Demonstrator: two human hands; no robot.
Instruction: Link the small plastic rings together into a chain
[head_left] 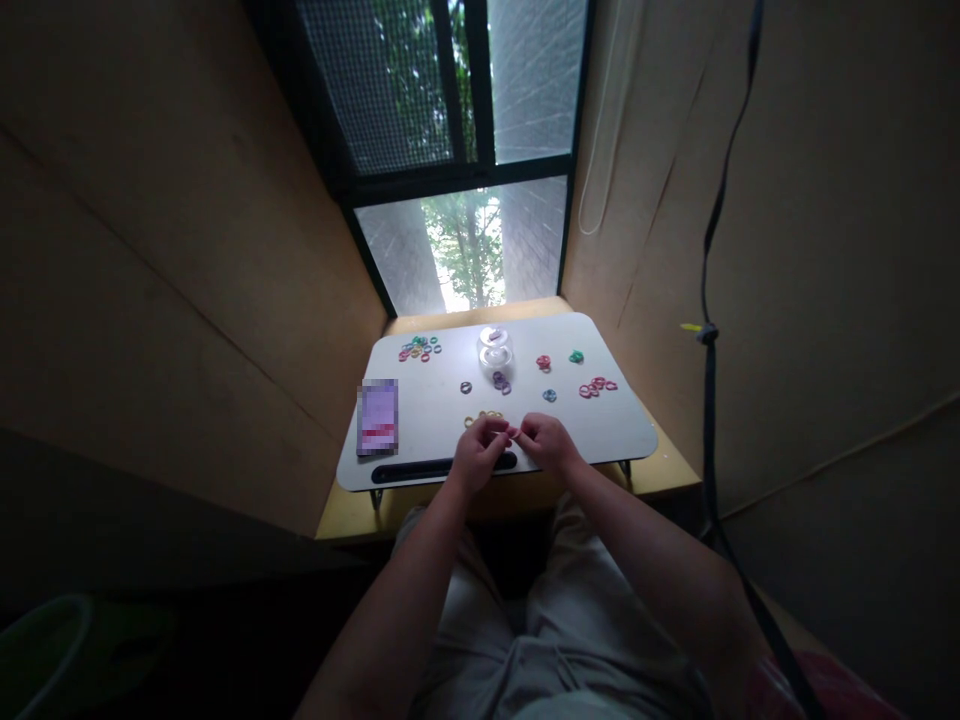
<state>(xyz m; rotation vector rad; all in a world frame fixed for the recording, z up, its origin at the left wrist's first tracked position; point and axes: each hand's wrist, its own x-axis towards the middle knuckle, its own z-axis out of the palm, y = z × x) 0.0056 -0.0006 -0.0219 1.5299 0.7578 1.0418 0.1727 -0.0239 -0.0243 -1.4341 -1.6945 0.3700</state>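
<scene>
In hand looks like close fingertip work on something too small to make out; the next move likely calls for a steady pinch and small finger motion. Left hand [480, 450] and right hand [550, 441] meet over the counter's [427, 415] near edge, fingers drawn in narrow, grip unclear, forearms converging; yellow rings [490, 414] sit just beyond the left fingers.

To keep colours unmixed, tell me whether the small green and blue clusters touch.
Apart: the head view shows white tabletop between the green cluster and the blue cluster.
</scene>
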